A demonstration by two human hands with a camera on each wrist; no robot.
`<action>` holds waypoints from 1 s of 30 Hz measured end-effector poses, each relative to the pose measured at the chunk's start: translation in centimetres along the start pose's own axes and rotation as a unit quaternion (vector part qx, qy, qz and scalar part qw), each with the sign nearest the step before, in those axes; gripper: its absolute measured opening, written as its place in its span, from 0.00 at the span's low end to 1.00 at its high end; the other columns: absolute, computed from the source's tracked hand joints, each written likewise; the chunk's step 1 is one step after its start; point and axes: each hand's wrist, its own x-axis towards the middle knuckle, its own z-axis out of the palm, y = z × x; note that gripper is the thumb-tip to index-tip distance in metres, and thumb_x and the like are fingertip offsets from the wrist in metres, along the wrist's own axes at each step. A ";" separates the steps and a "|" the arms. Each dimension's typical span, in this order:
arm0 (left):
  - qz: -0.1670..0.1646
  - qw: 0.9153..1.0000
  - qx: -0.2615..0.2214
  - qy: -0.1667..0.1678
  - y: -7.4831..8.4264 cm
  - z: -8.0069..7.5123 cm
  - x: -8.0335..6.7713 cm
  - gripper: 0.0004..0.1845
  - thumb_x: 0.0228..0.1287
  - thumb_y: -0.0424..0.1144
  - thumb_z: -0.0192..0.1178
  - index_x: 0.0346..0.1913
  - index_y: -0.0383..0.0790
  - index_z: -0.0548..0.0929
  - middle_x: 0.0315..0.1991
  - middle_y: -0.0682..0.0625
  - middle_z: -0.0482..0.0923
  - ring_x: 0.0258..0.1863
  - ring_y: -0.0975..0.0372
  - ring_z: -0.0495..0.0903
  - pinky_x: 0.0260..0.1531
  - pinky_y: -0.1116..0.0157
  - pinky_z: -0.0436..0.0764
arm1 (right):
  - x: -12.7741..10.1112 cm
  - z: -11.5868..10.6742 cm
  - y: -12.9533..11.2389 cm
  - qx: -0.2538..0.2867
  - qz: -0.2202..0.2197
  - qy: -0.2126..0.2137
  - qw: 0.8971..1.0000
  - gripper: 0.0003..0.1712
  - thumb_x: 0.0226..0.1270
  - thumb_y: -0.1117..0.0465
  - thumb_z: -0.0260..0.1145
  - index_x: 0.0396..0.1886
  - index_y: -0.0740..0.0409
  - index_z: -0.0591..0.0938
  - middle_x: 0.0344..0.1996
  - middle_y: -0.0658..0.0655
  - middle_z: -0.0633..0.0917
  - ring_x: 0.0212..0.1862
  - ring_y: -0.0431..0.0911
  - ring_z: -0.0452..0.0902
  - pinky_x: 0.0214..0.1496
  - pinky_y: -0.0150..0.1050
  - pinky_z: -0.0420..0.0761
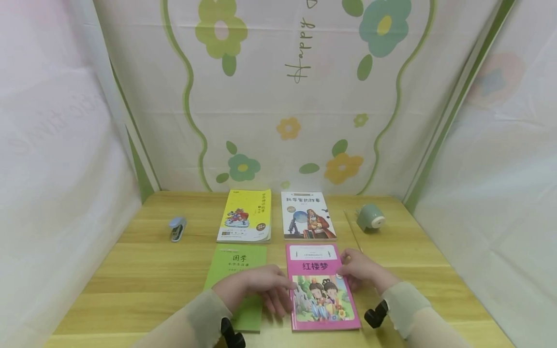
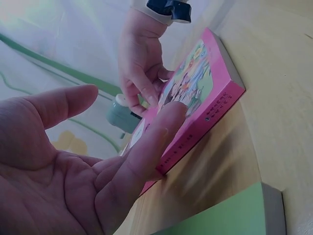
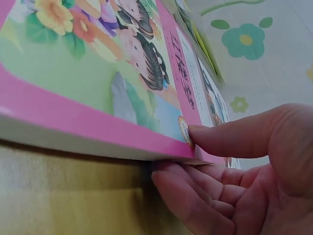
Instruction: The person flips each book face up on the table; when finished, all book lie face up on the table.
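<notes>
A pink book (image 1: 324,295) with two cartoon figures on its cover lies at the front of the table. My right hand (image 1: 361,270) pinches its right edge; in the right wrist view the thumb (image 3: 230,139) presses on the cover and the fingers (image 3: 195,191) tuck beneath. At the spine side is my left hand (image 1: 263,287), its fingers extended and relaxed, fingertips close to the book's left edge. The left wrist view shows that palm (image 2: 63,181) facing the spine. Under the left forearm lies a green book (image 1: 237,263), partly hidden by the hand.
Behind these lie a yellow book (image 1: 243,215) and a white book (image 1: 309,217). A small blue-topped stapler (image 1: 177,228) sits at the left, a grey-green rounded device (image 1: 370,218) at the right. A thin stick (image 1: 352,229) lies beside the white book. Printed curtains (image 1: 278,96) enclose the table.
</notes>
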 end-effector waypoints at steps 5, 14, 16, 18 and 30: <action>-0.001 1.000 -0.004 0.003 0.0 0.0 0.2 0.20 0.71 0.48 0.57 0.45 0.30 0.83 0.34 0.35 0.85 0.27 0.47 0.86 0.27 0.56 0.87 | 0.1 0.1 -0.2 -0.017 0.002 0.000 1.000 0.16 0.58 0.68 0.69 0.41 0.63 0.71 0.23 0.62 0.80 0.17 0.50 0.77 0.19 0.42 0.82; 0.004 1.000 -0.004 0.005 -0.2 0.0 0.5 0.19 0.71 0.47 0.57 0.45 0.31 0.83 0.34 0.35 0.85 0.28 0.47 0.86 0.29 0.54 0.87 | 0.1 0.1 -0.2 -0.032 0.017 0.009 0.999 0.15 0.60 0.68 0.69 0.41 0.63 0.71 0.25 0.62 0.79 0.19 0.50 0.77 0.20 0.42 0.82; 0.004 1.000 -0.005 0.007 -0.3 0.0 0.6 0.20 0.71 0.48 0.57 0.45 0.30 0.82 0.34 0.35 0.85 0.29 0.46 0.86 0.29 0.54 0.87 | 0.1 0.0 -0.2 -0.033 0.020 0.011 0.999 0.15 0.60 0.68 0.68 0.41 0.63 0.71 0.25 0.62 0.79 0.19 0.51 0.77 0.19 0.42 0.82; 0.006 1.000 -0.004 0.009 -0.3 0.0 0.7 0.20 0.71 0.48 0.57 0.45 0.30 0.83 0.34 0.35 0.85 0.29 0.46 0.86 0.30 0.53 0.87 | 0.1 0.0 -0.2 -0.033 0.020 0.010 0.999 0.14 0.61 0.68 0.68 0.40 0.63 0.71 0.25 0.62 0.79 0.19 0.51 0.77 0.19 0.42 0.82; 0.038 0.998 0.031 0.050 2.6 -4.1 -1.2 0.29 0.73 0.49 0.54 0.68 0.32 0.69 0.49 0.39 0.82 0.47 0.43 0.82 0.44 0.51 0.84 | -0.3 -2.4 -3.1 -0.154 -0.040 0.002 0.987 0.24 0.71 0.46 0.63 0.48 0.64 0.75 0.29 0.60 0.80 0.29 0.52 0.78 0.30 0.45 0.82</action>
